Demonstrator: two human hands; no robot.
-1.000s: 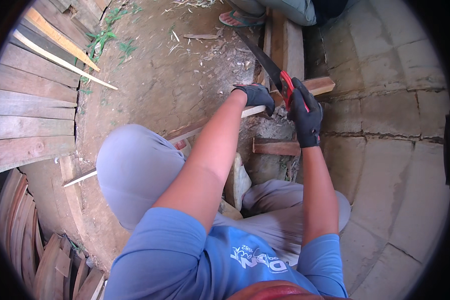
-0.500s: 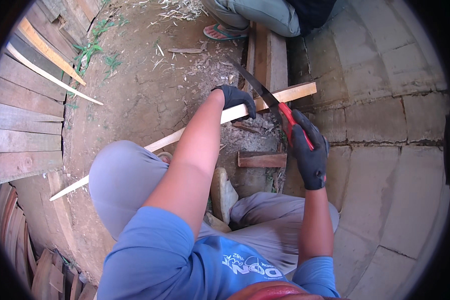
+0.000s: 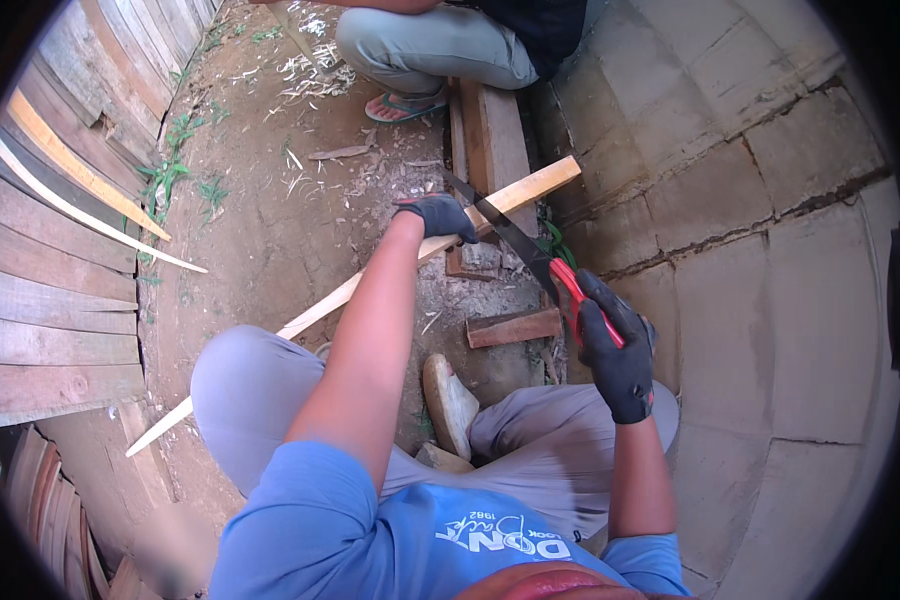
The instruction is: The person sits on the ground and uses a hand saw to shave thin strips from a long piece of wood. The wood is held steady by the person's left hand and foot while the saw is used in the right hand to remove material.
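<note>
Right hand [image 3: 615, 343]: fingers wrapped round saw [image 3: 518, 241]. Left hand [image 3: 438, 217]: fingers curled over wood strip [image 3: 320, 307], likely steadying it across near end of beam [image 3: 500, 140].

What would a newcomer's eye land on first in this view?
Most likely the red-handled saw near the middle, held in the gloved right hand and angled across the pale wooden strip. Next would come the gloved left hand on that strip, just left of the saw. At the top edge, another person in light trousers crouches, one sandalled foot showing.
</note>
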